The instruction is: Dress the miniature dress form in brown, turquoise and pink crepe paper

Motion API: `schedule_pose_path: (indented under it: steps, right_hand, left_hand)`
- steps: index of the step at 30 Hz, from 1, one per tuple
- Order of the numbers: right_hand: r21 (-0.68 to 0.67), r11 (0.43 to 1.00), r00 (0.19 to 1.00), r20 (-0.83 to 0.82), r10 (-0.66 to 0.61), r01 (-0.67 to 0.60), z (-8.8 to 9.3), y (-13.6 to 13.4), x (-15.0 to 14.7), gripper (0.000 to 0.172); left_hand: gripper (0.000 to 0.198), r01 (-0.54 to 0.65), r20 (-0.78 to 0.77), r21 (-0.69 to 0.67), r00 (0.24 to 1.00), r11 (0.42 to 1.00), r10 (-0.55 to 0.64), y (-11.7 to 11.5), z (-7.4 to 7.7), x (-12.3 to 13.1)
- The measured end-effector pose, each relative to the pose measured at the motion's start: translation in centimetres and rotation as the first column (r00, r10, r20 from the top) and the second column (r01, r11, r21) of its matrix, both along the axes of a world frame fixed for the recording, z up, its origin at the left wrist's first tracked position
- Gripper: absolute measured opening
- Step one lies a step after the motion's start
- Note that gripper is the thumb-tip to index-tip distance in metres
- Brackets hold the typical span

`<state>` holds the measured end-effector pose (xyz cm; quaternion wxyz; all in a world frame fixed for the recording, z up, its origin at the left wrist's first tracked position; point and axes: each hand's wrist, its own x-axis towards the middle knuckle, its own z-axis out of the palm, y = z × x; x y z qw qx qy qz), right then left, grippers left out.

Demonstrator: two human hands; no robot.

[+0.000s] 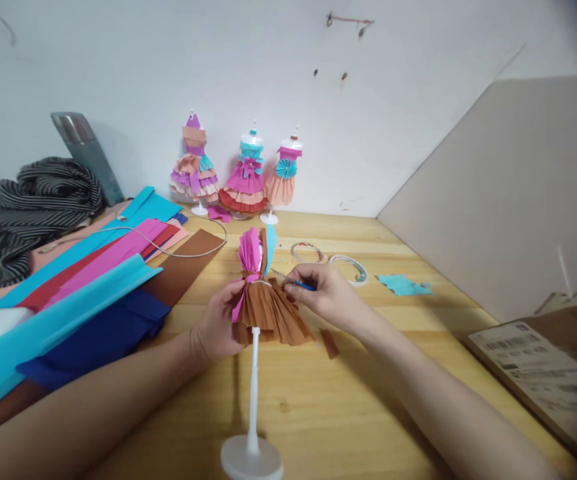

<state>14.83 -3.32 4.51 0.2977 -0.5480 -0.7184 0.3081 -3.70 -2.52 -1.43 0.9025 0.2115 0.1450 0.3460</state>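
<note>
A small mannequin on a white stand (252,453) wears a brown pleated paper skirt (271,313), with pink and blue crepe paper (251,252) bunched upward at the waist. My left hand (218,323) is closed around the mannequin's waist from the left, thumb against the skirt. My right hand (321,290) pinches a thin blue-handled tool (295,282) whose tip points at the waist.
Sheets of crepe paper (88,287) in blue, pink, red and brown lie at left, beside striped fabric (28,207). Three dressed mannequins (245,175) stand by the wall. Tape rolls (351,267), a blue scrap (403,285), a brown scrap (329,343) and a labelled cardboard package (538,367) lie right.
</note>
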Motion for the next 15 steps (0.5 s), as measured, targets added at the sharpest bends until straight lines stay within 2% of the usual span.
schedule_pose_path:
  steps: [3, 6, 10, 15]
  right_hand:
    - [0.010, 1.000, 1.000, -0.009, -0.013, 0.013, 0.4, 0.0, 0.2, 0.014]
    - [0.029, 1.000, 1.000, -0.023, 0.005, -0.004, 1.1, -0.4, 0.4, 0.019]
    - [-0.038, 0.993, 0.994, -0.007, 0.110, -0.111, 1.6, -1.4, 0.4, 0.023]
    - [-0.107, 0.983, 0.985, 0.079, 0.155, -0.146, 1.3, -2.0, -0.4, 0.025]
  left_hand:
    - [0.026, -0.006, -0.011, -0.015, 1.000, 1.000, 0.006, 0.0, 0.0, 0.0]
    - [0.026, -0.001, 0.002, -0.013, 1.000, 1.000, 0.001, 0.0, 0.0, 0.0]
    - [0.026, 0.004, 0.022, 0.010, 1.000, 1.000, -0.004, 0.0, -0.2, 0.1]
    - [0.027, -0.015, 0.027, 0.015, 1.000, 1.000, 0.015, 0.1, -0.3, 0.2]
